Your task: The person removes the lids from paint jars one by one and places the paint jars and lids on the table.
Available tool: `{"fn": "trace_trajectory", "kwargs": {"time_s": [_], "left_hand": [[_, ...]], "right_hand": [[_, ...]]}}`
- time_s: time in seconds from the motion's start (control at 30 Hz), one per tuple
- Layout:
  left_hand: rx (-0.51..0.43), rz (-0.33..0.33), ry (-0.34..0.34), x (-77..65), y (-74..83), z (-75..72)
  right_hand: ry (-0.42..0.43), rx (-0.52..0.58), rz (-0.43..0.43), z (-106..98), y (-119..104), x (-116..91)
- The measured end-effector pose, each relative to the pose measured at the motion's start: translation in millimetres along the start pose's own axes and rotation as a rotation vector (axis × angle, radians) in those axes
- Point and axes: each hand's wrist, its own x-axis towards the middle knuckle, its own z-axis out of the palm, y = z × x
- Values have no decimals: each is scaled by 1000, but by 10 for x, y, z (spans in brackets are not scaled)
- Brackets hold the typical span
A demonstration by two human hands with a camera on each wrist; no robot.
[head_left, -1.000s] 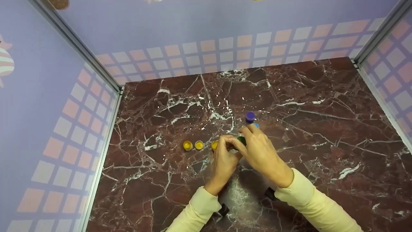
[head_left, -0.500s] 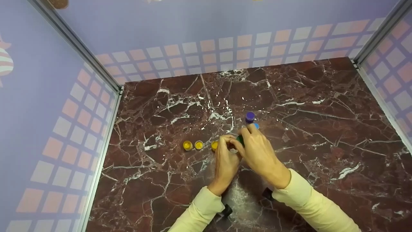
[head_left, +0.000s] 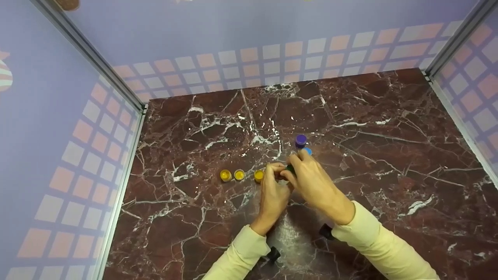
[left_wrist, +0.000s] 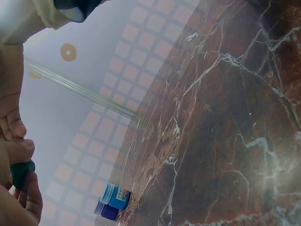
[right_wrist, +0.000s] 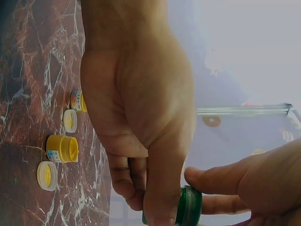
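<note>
Green jar (right_wrist: 191, 207) low in the right-wrist view, axis running hand to hand — right hand (head_left: 317, 184) pinches one end, left hand (head_left: 273, 196) the other, both closed to its width.

From above, the right hand (head_left: 316, 182) partly hides the green jar (head_left: 290, 168) and blue jar (head_left: 307, 151)

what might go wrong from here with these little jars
The green jar is held between the left hand and right hand; it could slip or, if opened suddenly, spill.

The open yellow jar nearest the left hand might get knocked and tip out its contents.

The blue jar stands close to the right hand's fingers in the head view, so a sweep could topple it, perhaps into the purple jar.
</note>
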Motion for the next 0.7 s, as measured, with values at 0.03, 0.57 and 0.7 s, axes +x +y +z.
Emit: {"fn": "trace_trajectory", "kwargs": {"time_s": [0.03,0.57,0.7], "left_hand": [[-20,-14,-15,-1,-13,-6],[-264,-213,-251,25,-158,-198],[-222,-198,-297,44,-173,-238]], "right_hand": [[-8,6,-10,-10,4,0],[-162,51,-73,-116,70,-16],[-185,53,-95,-134,93,-25]]}}
